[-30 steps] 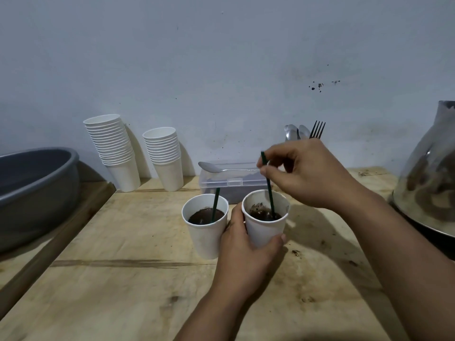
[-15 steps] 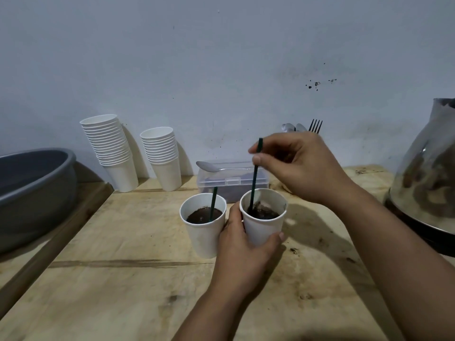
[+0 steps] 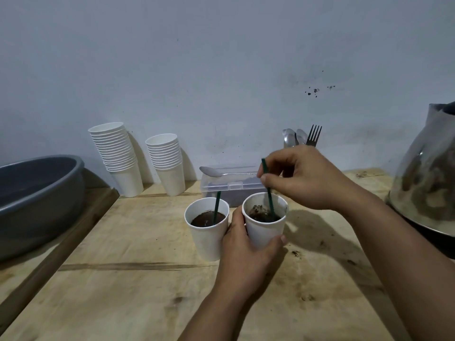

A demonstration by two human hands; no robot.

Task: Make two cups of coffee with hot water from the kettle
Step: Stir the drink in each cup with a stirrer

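Right now the left hand grips the right cup on the wooden table, while the right hand pinches a green stirrer standing in its dark coffee. Just beside it, touching the left hand, stands the left cup with its own stirrer; the kettle sits at the far right.

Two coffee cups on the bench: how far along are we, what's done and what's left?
Done: both cups hold dark liquid, and the left cup has a green stirrer standing in it, unheld. In hand: the left hand grips the right cup while the right hand pinches its stirrer; clumps float there. Left: finish stirring that cup.
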